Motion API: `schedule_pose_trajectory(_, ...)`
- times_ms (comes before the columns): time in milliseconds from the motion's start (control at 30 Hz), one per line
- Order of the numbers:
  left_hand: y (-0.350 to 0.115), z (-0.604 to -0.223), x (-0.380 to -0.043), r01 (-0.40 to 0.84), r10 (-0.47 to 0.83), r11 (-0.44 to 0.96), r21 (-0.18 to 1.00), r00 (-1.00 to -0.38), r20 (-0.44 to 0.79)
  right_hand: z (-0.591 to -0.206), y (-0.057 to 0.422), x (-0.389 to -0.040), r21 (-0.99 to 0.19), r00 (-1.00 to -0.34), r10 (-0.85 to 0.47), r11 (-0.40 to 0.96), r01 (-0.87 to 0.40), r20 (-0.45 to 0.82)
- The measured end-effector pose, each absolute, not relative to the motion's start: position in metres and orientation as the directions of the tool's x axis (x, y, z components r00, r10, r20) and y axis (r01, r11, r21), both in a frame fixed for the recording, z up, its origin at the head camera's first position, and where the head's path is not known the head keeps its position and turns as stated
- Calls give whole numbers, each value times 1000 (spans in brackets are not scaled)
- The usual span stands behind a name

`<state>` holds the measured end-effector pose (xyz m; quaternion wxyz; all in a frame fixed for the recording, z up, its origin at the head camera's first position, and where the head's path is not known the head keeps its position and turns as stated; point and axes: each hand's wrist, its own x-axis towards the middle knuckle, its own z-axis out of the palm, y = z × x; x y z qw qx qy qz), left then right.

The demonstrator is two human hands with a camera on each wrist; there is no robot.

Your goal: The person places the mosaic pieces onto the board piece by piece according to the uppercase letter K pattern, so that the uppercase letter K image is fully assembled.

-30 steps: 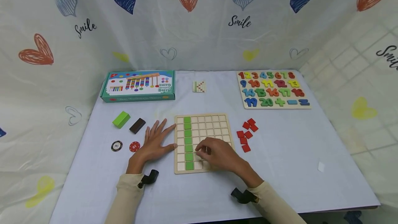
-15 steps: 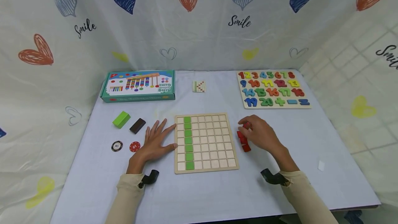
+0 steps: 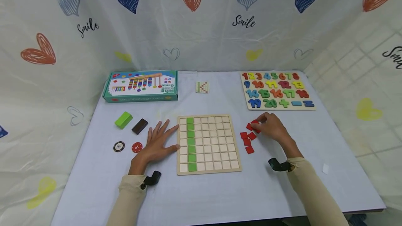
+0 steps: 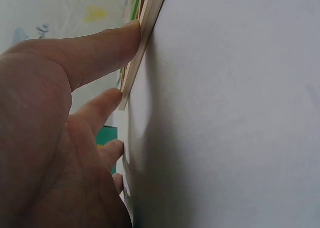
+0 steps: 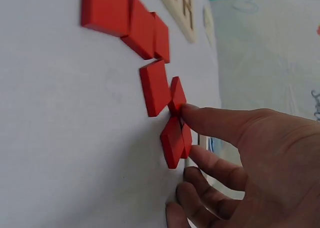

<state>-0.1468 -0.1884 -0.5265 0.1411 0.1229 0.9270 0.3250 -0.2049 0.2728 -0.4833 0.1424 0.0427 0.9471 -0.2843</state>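
The wooden grid board [image 3: 215, 174] lies flat on the table, with one column of green tiles [image 3: 191, 149] in it and pale squares elsewhere. My left hand [image 3: 157, 144] is spread beside the board's left edge; thumb and index fingertips touch that edge, seen closely in the left wrist view. Right of the board lie several loose red tiles [image 3: 247, 142]. My right hand [image 3: 274, 127] is at the far end of this group. In the right wrist view its thumb and index finger pinch a red tile [image 5: 186, 138] among the others; the fingertips are partly hidden.
At the back are a green game box [image 3: 140, 98], a small pattern card [image 3: 202, 87] and a number puzzle board [image 3: 280, 108]. A green block [image 3: 123, 120], a dark block [image 3: 139, 126], a black-and-white chip [image 3: 119, 146] and a red chip [image 3: 136, 147] lie left of my left hand.
My right hand has left the grid board, moved right to the red tiles, then shifted to the far end of the group. My left hand has stayed at the board's edge.
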Motion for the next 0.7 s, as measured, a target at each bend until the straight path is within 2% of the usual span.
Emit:
schedule_pose_trajectory(400,-190,-526,-143,144,322,761,632,-930,-177,-485,268,-205,-557,-963,-33,821,126,-267)
schedule_pose_trajectory(700,-190,-527,-147,151,328,758,635,-929,-170,-483,267,-203,-473,-987,-30,880,49,-158)
